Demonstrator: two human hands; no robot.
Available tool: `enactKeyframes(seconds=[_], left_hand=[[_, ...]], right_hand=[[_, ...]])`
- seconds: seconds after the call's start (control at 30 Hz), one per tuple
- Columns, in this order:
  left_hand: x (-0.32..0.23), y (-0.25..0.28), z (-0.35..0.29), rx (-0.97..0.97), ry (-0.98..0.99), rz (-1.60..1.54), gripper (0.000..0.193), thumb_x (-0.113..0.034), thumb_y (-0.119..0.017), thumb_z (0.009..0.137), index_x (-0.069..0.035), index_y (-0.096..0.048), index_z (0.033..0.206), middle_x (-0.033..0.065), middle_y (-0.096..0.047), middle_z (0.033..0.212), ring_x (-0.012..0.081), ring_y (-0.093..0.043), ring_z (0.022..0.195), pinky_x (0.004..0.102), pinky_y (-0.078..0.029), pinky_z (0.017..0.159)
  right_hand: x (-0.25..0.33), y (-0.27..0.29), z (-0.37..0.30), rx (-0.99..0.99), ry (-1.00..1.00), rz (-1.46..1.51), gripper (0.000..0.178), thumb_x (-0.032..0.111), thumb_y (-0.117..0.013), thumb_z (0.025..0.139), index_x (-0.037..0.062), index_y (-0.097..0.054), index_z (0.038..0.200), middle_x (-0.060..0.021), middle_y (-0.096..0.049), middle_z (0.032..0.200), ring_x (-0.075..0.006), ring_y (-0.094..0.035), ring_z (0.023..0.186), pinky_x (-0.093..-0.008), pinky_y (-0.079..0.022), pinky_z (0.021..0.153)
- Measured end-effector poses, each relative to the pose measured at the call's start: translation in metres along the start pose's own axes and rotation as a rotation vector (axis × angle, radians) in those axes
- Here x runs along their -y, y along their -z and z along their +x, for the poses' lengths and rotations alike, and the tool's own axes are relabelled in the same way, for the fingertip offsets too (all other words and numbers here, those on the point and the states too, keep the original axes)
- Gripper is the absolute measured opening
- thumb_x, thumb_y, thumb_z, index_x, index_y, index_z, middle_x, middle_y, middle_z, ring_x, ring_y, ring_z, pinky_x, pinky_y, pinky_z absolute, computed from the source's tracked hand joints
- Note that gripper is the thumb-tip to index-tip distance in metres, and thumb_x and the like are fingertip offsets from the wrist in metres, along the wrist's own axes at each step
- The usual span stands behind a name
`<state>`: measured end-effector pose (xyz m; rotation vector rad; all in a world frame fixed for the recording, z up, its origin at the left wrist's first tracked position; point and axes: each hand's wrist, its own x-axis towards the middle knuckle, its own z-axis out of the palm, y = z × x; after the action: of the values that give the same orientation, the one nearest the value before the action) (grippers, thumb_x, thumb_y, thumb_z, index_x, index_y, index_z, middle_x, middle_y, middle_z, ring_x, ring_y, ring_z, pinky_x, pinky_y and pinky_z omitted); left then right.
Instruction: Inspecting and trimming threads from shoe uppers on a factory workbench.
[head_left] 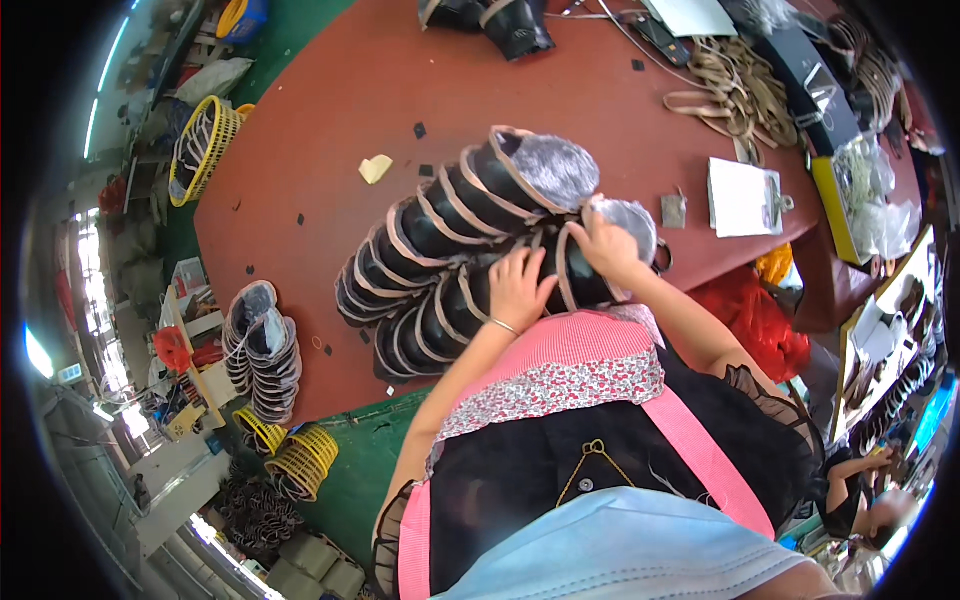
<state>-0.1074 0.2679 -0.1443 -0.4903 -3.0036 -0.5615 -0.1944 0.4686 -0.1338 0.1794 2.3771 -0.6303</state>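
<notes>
Looking down, in the head view, on a red-brown worktop [320,150] and on two rows of nested black pieces edged in pinkish beige: seeing a far stack [430,215] and a near stack [432,318] lying side by side across the middle, slanting up toward the right and showing grey fur lining at their right ends.

Resting the left hand [518,288] on top of the near stack, spreading its fingers in a loose, unclenched way over the black surface. Laying the right hand [608,245] on the near stack's right end, bending the fingers over the trimmed edge just beside the fur; not being able to tell whether gripping that edge or only touching it. Wearing a pink apron [560,380] and bringing its patterned part close to the near stack.

Finding a yellowish scrap [375,169] beyond the far stack, a smaller third stack [268,365] near the worktop's left edge, and a clipboard [742,197] bearing white paper to the right. Seeing a heap of beige straps [735,95] farther off, a red bag [757,325] below the worktop's right edge, and a yellow basket [207,150] beyond the left edge. Noticing another person [868,495] at lower right.
</notes>
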Motion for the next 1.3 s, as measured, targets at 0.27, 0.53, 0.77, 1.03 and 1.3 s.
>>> enactKeyframes(seconds=[0.27, 0.53, 0.77, 1.03, 1.3], left_hand=[[0.008, 0.002, 0.013, -0.017, 0.077, -0.252, 0.054, -0.046, -0.069, 0.088, -0.010, -0.063, 0.127, 0.0105, -0.058, 0.122, 0.0317, -0.055, 0.111, 0.0466, -0.038, 0.100], [0.025, 0.004, 0.030, 0.010, 0.132, -0.405, 0.047, -0.036, -0.074, 0.085, -0.012, -0.064, 0.124, 0.0088, -0.059, 0.124, 0.0308, -0.055, 0.111, 0.0455, -0.038, 0.100], [0.031, 0.004, 0.031, -0.046, 0.122, -0.446, 0.032, -0.019, -0.074, 0.085, -0.010, -0.067, 0.115, 0.0075, -0.064, 0.115, 0.0304, -0.059, 0.105, 0.0435, -0.042, 0.096], [0.032, 0.093, 0.127, -0.349, 0.322, -0.699, 0.041, -0.009, -0.071, 0.089, 0.000, -0.058, 0.127, 0.0140, -0.061, 0.122, 0.0266, -0.060, 0.107, 0.0361, -0.048, 0.093], [-0.002, 0.129, 0.163, -0.571, 0.362, -1.181, 0.027, -0.014, -0.064, 0.101, 0.003, -0.064, 0.121, 0.0051, -0.068, 0.112, 0.0108, -0.061, 0.097, 0.0269, -0.050, 0.088]], right_hand=[[0.089, 0.107, 0.208, -0.740, 0.825, -0.172, 0.041, 0.023, -0.073, 0.080, 0.0055, -0.057, 0.113, -0.0158, -0.056, 0.117, -0.0348, -0.055, 0.116, -0.0454, -0.049, 0.092], [0.167, 0.220, 0.378, -0.582, 0.527, -0.710, 0.039, 0.019, -0.076, 0.077, 0.0092, -0.067, 0.113, -0.0105, -0.069, 0.114, -0.0279, -0.060, 0.119, -0.0463, -0.041, 0.104], [0.119, 0.201, 0.327, -0.407, 0.689, -0.263, 0.025, 0.029, -0.075, 0.085, 0.0068, -0.069, 0.095, -0.0139, -0.072, 0.092, -0.0338, -0.067, 0.092, -0.0419, -0.050, 0.086], [0.107, 0.171, 0.138, 0.095, 0.852, 0.928, 0.033, 0.011, -0.061, 0.100, -0.0056, -0.059, 0.129, -0.0042, -0.067, 0.118, -0.0102, -0.058, 0.110, -0.0286, -0.046, 0.100], [0.130, 0.123, 0.023, -0.028, 0.737, 1.148, 0.032, 0.019, -0.075, 0.092, -0.0031, -0.068, 0.114, -0.0017, -0.071, 0.100, -0.0067, -0.061, 0.087, -0.0260, -0.052, 0.080]])
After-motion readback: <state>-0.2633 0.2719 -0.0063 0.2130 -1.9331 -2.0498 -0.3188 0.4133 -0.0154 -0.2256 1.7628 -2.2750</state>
